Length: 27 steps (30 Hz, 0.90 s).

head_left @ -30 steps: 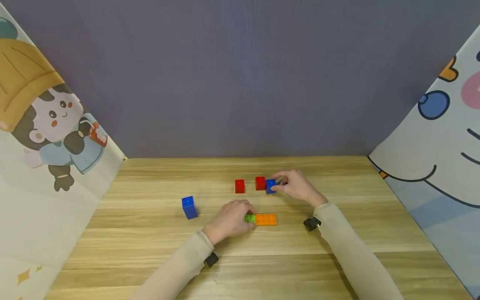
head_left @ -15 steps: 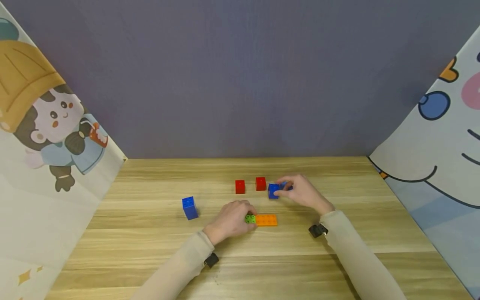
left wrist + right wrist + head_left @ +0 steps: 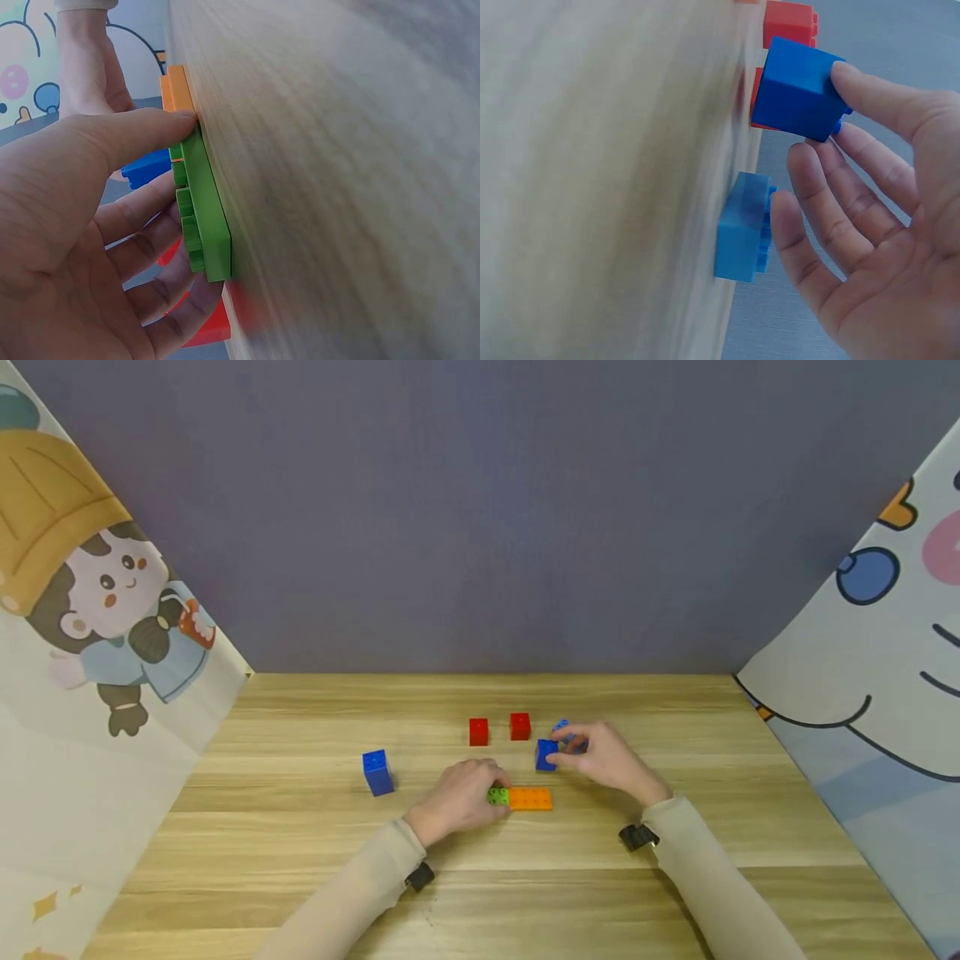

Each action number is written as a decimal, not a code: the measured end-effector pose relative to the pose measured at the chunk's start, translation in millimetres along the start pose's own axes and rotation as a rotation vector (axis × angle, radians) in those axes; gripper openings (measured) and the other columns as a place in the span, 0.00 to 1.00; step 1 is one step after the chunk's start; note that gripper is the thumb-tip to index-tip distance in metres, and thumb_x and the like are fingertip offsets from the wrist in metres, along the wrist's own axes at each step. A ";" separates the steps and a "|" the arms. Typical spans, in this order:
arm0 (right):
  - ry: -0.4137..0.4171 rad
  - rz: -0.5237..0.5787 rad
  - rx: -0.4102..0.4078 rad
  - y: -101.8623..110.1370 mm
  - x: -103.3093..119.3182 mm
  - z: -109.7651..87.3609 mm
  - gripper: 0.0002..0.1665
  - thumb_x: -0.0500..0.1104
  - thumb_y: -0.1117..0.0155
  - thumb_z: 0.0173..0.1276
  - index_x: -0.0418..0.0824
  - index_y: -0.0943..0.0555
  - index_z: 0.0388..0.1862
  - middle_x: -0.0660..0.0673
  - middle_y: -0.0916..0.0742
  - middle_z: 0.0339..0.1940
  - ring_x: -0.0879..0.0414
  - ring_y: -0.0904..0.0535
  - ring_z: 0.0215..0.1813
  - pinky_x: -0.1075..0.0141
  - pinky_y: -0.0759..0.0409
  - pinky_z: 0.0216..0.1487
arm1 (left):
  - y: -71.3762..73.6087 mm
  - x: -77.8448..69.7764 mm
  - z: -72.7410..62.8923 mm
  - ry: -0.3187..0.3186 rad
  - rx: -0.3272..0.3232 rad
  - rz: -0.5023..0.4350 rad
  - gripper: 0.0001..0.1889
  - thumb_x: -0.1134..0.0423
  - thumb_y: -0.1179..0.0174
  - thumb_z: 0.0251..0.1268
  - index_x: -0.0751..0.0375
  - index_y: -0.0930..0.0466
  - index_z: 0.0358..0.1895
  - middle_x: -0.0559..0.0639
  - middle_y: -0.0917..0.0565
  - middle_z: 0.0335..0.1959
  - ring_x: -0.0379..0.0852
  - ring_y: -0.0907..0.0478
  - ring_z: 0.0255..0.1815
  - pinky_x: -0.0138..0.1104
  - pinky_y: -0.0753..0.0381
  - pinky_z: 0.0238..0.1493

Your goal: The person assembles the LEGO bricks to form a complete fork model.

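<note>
My left hand (image 3: 459,797) grips a flat green building brick (image 3: 206,206) between thumb and fingers, low against the table. An orange brick (image 3: 531,798) lies end to end with it, and the thumb reaches their seam. My right hand (image 3: 606,760) pinches a dark blue brick (image 3: 799,86) between its thumb and fingers. In the right wrist view that brick hangs tilted, apart from the tabletop. A light blue brick (image 3: 742,229) stands on the table close to the right fingertips; the hand partly covers it in the head view.
Two red bricks, the left one (image 3: 478,732) and the right one (image 3: 520,727), stand behind the hands. A tall blue brick (image 3: 378,772) stands to the left. A grey wall (image 3: 480,527) borders the wooden table (image 3: 300,852) at the back, with printed panels at both sides.
My right hand has brought the dark blue brick away from the right red brick, toward me and slightly rightward. More of the light blue brick now shows. The left hand keeps its place.
</note>
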State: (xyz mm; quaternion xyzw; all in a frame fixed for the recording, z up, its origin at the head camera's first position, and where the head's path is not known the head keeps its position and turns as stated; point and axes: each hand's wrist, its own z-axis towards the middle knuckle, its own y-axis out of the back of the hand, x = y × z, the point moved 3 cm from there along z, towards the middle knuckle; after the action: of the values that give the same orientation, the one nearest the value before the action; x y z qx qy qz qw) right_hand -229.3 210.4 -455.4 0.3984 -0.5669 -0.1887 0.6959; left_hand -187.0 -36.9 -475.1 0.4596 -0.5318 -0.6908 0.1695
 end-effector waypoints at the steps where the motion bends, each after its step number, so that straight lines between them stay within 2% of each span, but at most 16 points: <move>1: 0.001 0.002 0.002 -1.4 -0.6 -1.0 0.24 0.53 0.21 0.68 0.44 0.11 0.59 0.45 0.07 0.42 0.56 0.14 0.39 0.64 0.17 0.34 | -0.1 0.0 0.1 0.000 0.002 0.001 0.18 0.51 0.26 0.66 0.54 0.10 0.55 0.48 0.10 0.55 0.50 0.15 0.57 0.48 0.17 0.63; 6: 0.022 0.012 -0.005 -6.1 -3.4 -4.7 0.23 0.54 0.21 0.68 0.46 0.11 0.58 0.48 0.08 0.42 0.58 0.15 0.39 0.66 0.16 0.35 | -1.1 0.2 0.8 0.004 0.008 0.002 0.18 0.51 0.26 0.66 0.53 0.10 0.55 0.48 0.10 0.55 0.50 0.15 0.57 0.48 0.16 0.62; 15: 0.067 0.035 0.016 -7.3 3.6 -14.6 0.19 0.55 0.20 0.66 0.48 0.10 0.52 0.54 0.10 0.34 0.58 0.16 0.34 0.66 0.16 0.35 | 0.2 1.2 1.5 0.004 0.008 -0.003 0.19 0.50 0.25 0.65 0.53 0.10 0.55 0.48 0.10 0.54 0.49 0.15 0.55 0.46 0.16 0.60; 27: 0.116 0.054 0.082 -10.9 9.4 -27.4 0.17 0.54 0.19 0.66 0.51 0.10 0.50 0.58 0.09 0.38 0.63 0.16 0.38 0.67 0.15 0.42 | -0.6 1.1 1.3 0.015 0.012 -0.002 0.19 0.50 0.25 0.65 0.53 0.10 0.55 0.48 0.10 0.54 0.50 0.15 0.56 0.47 0.16 0.60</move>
State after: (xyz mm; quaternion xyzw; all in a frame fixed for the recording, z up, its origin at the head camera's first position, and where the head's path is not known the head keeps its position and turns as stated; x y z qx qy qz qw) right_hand -198.8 206.3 -458.9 0.4211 -0.5436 -0.1232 0.7155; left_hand -188.5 -36.7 -476.1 0.4663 -0.5343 -0.6842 0.1699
